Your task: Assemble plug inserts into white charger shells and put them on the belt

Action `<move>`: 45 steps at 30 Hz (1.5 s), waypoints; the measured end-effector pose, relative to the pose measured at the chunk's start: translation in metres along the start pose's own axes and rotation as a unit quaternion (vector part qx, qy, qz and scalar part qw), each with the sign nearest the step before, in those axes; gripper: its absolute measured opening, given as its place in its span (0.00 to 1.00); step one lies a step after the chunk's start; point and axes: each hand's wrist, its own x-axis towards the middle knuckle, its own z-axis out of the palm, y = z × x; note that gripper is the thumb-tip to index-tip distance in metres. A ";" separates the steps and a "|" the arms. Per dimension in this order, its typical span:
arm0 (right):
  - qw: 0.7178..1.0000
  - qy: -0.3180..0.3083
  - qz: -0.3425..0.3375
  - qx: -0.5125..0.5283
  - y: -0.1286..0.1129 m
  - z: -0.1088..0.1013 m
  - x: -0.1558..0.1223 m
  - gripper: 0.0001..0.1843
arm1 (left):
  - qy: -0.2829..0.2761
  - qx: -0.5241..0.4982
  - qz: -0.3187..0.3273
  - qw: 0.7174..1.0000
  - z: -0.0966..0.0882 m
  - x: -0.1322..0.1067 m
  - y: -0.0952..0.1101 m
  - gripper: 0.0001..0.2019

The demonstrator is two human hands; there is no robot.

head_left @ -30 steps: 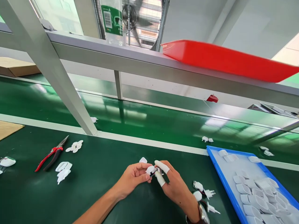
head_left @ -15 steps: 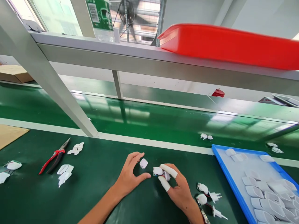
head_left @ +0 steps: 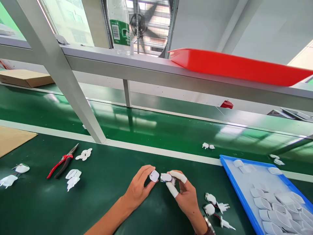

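Observation:
My left hand pinches a small white square cap between thumb and fingers, just above the dark green bench. My right hand, with white finger cots on thumb and forefinger, grips a small white plug part with a bit of circuit showing. The cap and the part are almost touching, side by side.
Several white plug pieces with pins lie right of my right hand. A blue tray of white shells sits at the right. Red-handled pliers and white parts lie left. Behind runs a green conveyor under a grey frame holding a red tray.
My left hand let go of the part, reached to the white cap lying on the bench, picked it up and brought it beside the part in my right hand.

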 end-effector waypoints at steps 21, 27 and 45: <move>0.981 0.020 -0.170 -0.086 -0.015 0.010 -0.007 0.31 | -0.047 0.019 0.029 0.998 -0.002 0.002 0.005 0.23; 0.969 0.039 -0.184 -0.157 -0.007 0.012 -0.010 0.28 | -0.047 0.049 0.062 0.996 0.000 0.002 0.002 0.25; 0.938 -0.022 -0.256 -0.232 -0.003 0.014 -0.013 0.21 | -0.034 0.048 0.104 0.993 -0.001 0.002 -0.002 0.19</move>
